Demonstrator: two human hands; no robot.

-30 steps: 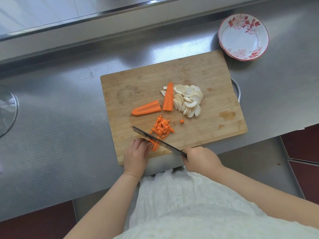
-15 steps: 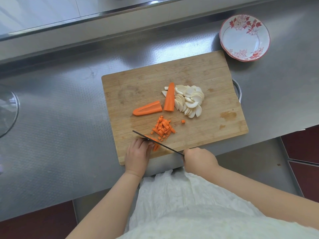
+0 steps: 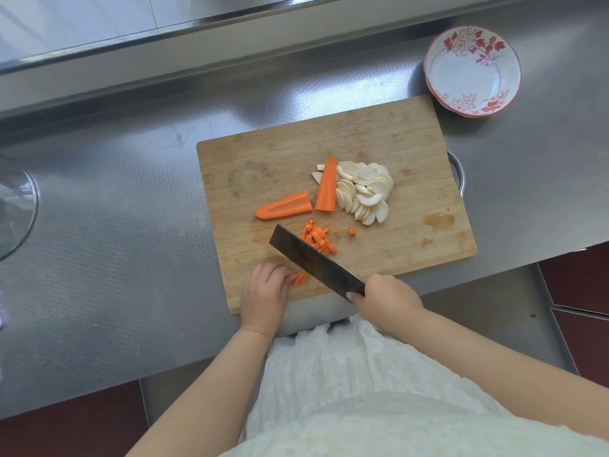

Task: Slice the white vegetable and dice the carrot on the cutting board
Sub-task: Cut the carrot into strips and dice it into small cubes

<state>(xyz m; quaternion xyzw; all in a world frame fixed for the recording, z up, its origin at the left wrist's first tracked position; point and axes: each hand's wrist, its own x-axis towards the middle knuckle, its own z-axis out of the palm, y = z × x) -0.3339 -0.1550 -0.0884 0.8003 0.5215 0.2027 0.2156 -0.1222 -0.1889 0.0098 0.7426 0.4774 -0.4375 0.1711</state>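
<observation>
A wooden cutting board lies on the steel counter. White vegetable slices are piled right of its centre. Two carrot pieces rest beside them: one lying sideways, one pointing away from me. Small carrot dice sit below them, with one stray cube. My left hand holds carrot strips down with curled fingers near the board's front edge. My right hand grips the handle of a dark cleaver, whose tilted blade lies across the strips and dice.
A white bowl with red flowers stands on the counter beyond the board's right corner. A glass lid shows at the left edge. A metal rim peeks from under the board's right side. The counter's front edge runs just below the board.
The cleaver blade has tipped so that its flat side now shows, where before only its thin edge was seen. My left hand stays on the carrot strips.
</observation>
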